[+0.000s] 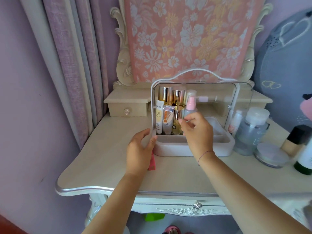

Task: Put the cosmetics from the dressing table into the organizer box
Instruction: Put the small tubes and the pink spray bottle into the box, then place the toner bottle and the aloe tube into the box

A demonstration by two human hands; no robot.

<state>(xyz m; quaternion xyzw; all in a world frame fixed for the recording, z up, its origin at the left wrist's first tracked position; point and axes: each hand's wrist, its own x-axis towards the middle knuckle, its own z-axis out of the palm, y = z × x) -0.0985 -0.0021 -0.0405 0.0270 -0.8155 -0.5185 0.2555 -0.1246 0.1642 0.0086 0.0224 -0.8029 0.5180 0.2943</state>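
Note:
The white organizer box [192,150] stands mid-table with its clear lid [219,98] swung up. Its left part holds a BB tube [159,119], a silver-orange tube [168,120], several gold-capped bottles [166,95] and a pink-topped spray bottle [191,105]. My right hand [198,132] reaches into the box, and its thumb and fingers pinch the lower part of the spray bottle. My left hand [140,149] grips the box's front left corner post. A small red item [151,164] lies on the table, partly hidden under that hand.
To the right of the box stand a small pink-labelled bottle [235,121], a big clear bottle [251,132], a round jar [271,155], a black-capped foundation bottle [294,139] and a green-based bottle [304,160]. A small drawer unit [127,107] sits back left.

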